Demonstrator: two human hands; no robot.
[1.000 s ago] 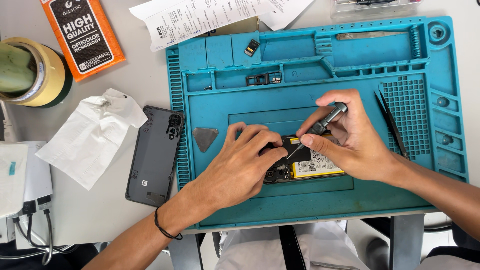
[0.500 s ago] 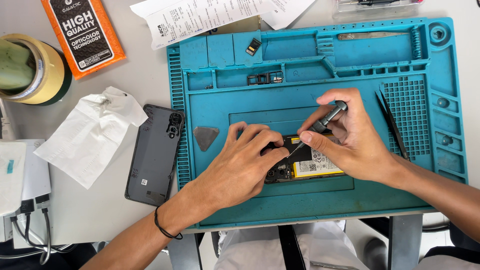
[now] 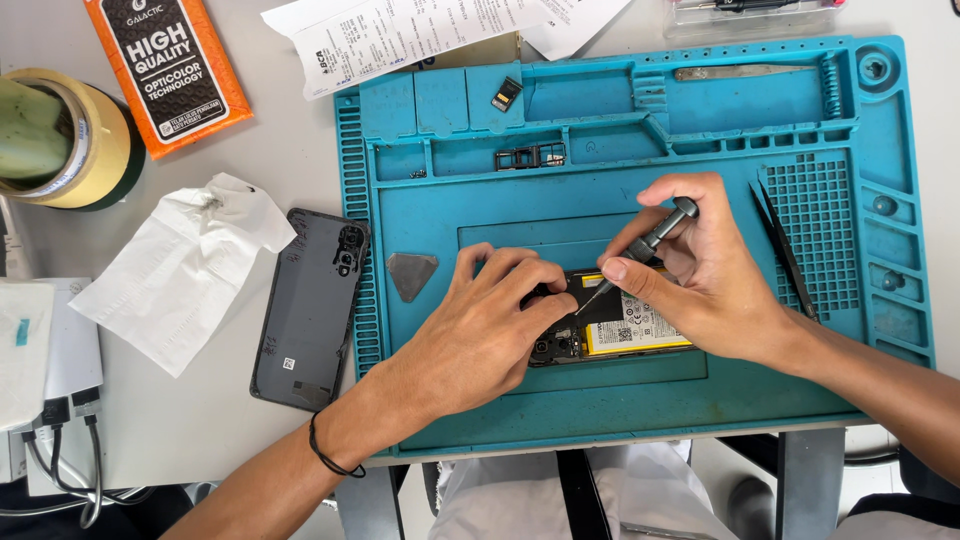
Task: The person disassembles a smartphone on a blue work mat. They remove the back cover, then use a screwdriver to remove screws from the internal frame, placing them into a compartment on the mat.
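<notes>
Hands are both busy in the middle of the frame, over a teal silicone repair mat with moulded trays. Left hand lies palm down with fingers curled onto the opened black phone with its yellow-labelled battery, pressing it against the mat. Right hand pinches a slim grey metal screwdriver between thumb and fingertips, tip angled down-left onto the phone's upper edge, just beside the left fingertips. Left of the mat there's the removed dark grey back cover, then a crumpled white tissue. Black tweezers sit on the mat's gridded patch at right, and a grey triangular pick lies near the left wrist.
</notes>
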